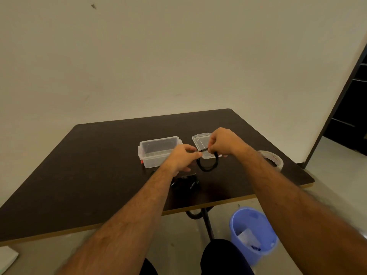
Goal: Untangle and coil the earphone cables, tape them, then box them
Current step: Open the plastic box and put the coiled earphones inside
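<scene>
Two bare hands show near the middle of the frame, the left hand and the right hand, and between them hangs one coiled black earphone cable. On the one dark brown table stand one clear plastic box, one clear plastic lid to its right, one roll of clear tape at centre right, and one dark tangle of further cables, whose number cannot be told. At lower right stands one blue plastic bin.

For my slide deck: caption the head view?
Both hands hold a coiled black cable beside an open clear box.
</scene>
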A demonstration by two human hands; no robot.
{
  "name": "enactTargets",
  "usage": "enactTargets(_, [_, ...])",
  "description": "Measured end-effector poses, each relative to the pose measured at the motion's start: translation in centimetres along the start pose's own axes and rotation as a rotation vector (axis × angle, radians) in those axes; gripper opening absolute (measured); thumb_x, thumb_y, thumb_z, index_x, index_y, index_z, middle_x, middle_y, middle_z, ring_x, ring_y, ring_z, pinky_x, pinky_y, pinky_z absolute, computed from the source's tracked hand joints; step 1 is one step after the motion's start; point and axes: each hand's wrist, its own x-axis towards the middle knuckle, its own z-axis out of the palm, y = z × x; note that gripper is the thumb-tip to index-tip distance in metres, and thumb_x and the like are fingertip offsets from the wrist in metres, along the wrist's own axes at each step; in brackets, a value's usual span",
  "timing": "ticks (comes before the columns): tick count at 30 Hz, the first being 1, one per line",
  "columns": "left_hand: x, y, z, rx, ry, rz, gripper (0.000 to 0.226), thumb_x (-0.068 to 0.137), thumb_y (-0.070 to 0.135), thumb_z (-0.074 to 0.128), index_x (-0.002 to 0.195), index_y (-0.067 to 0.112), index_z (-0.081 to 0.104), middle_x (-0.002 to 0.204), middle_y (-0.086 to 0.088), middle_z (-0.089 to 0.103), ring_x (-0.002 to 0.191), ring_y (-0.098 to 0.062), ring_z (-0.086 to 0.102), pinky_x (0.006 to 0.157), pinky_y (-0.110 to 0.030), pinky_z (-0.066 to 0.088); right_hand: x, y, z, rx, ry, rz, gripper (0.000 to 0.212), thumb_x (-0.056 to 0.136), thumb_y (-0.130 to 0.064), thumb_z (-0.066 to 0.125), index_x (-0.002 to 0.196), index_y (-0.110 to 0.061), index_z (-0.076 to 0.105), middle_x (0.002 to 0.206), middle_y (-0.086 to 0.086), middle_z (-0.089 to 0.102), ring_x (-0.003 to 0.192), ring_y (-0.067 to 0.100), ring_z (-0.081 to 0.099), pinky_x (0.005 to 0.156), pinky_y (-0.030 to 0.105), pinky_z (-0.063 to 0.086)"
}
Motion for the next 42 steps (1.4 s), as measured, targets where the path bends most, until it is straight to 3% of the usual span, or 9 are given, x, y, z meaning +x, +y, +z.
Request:
enactTargets(10, [1.9, -0.7, -8.1, -0.163, 0.285, 0.013, 0.038, 0.090, 0.014, 0.070, 0.127, 0.013, 0.060, 0.114, -0.007, 0.069, 0.086, -0.015, 0.070, 0.057, -0.026, 0.047, 5.3, -7.5, 1.5, 0.129, 0.104, -0.082, 0.014, 0.086, -0.011, 0.069, 0.074, -0.018, 0.070, 0.081, 0.003, 0.071, 0.074, 0.018, 0.070, 0.071, 0.035, 0.062])
enactTargets(17, [4.5, -3.2, -10.2, 0.040, 0.386, -0.056, 0.037, 0.090, 0.020, 0.071, 0.125, 0.017, 0.060, 0.107, -0.005, 0.070, 0.083, -0.013, 0.070, 0.061, -0.027, 0.053, 9.3, -9.7, 5.4, 0.069, 0.066, -0.029, 0.009, 0.088, -0.018, 0.070, 0.093, -0.013, 0.076, 0.092, 0.003, 0.072, 0.083, 0.016, 0.067, 0.079, 0.033, 0.058])
enactTargets(20, [5.4, -3.9, -10.3, 0.243, 0.407, -0.081, 0.031, 0.088, 0.026, 0.071, 0.118, 0.021, 0.063, 0.097, -0.001, 0.069, 0.083, -0.012, 0.068, 0.075, -0.034, 0.058, 10.6, -9.8, 6.7, -0.007, 0.040, -0.016, 0.009, 0.088, -0.021, 0.071, 0.092, -0.014, 0.075, 0.091, 0.003, 0.072, 0.083, 0.015, 0.067, 0.078, 0.032, 0.057])
enactTargets(24, [6.1, -3.8, -10.0, 0.509, 0.359, -0.140, 0.025, 0.089, 0.030, 0.071, 0.112, 0.022, 0.065, 0.096, 0.000, 0.067, 0.085, -0.016, 0.066, 0.077, -0.034, 0.058, 11.5, -9.6, 7.9, -0.117, -0.027, -0.009, 0.010, 0.086, -0.023, 0.073, 0.092, -0.015, 0.073, 0.088, 0.003, 0.069, 0.084, 0.015, 0.065, 0.083, 0.033, 0.056])
enactTargets(28, [6.6, -3.7, -9.7, 0.661, 0.327, -0.175, 0.033, 0.088, 0.031, 0.071, 0.119, 0.021, 0.064, 0.101, -0.002, 0.068, 0.090, -0.018, 0.066, 0.078, -0.036, 0.058, 11.8, -9.7, 8.7, -0.211, -0.025, -0.025, 0.012, 0.088, -0.021, 0.071, 0.097, -0.014, 0.073, 0.092, 0.005, 0.069, 0.085, 0.018, 0.065, 0.087, 0.035, 0.056])
enactTargets(32, [6.5, -4.0, -8.8, 0.739, 0.343, -0.158, 0.035, 0.090, 0.033, 0.069, 0.123, 0.022, 0.062, 0.111, -0.003, 0.067, 0.097, -0.020, 0.063, 0.078, -0.035, 0.054, 11.6, -9.3, 9.4, -0.317, 0.035, -0.063, 0.015, 0.090, -0.016, 0.068, 0.104, -0.013, 0.071, 0.097, 0.008, 0.070, 0.080, 0.018, 0.062, 0.081, 0.033, 0.054])
enactTargets(37, [6.2, -3.9, -8.5, 0.753, 0.355, -0.137, 0.034, 0.092, 0.032, 0.066, 0.124, 0.022, 0.064, 0.112, -0.004, 0.067, 0.097, -0.020, 0.063, 0.079, -0.035, 0.054, 11.2, -9.2, 9.6, -0.363, 0.045, -0.099, 0.023, 0.090, -0.018, 0.068, 0.113, -0.013, 0.069, 0.104, 0.009, 0.069, 0.088, 0.020, 0.062, 0.088, 0.035, 0.053])
enactTargets(42, [5.4, -3.0, -8.7, 0.710, 0.415, -0.067, 0.022, 0.094, 0.029, 0.064, 0.114, 0.021, 0.069, 0.106, -0.003, 0.069, 0.092, -0.018, 0.064, 0.078, -0.034, 0.056, 10.4, -9.2, 8.2, -0.326, 0.114, -0.104, 0.015, 0.089, -0.015, 0.069, 0.103, -0.014, 0.073, 0.099, 0.008, 0.069, 0.084, 0.018, 0.062, 0.087, 0.034, 0.056])
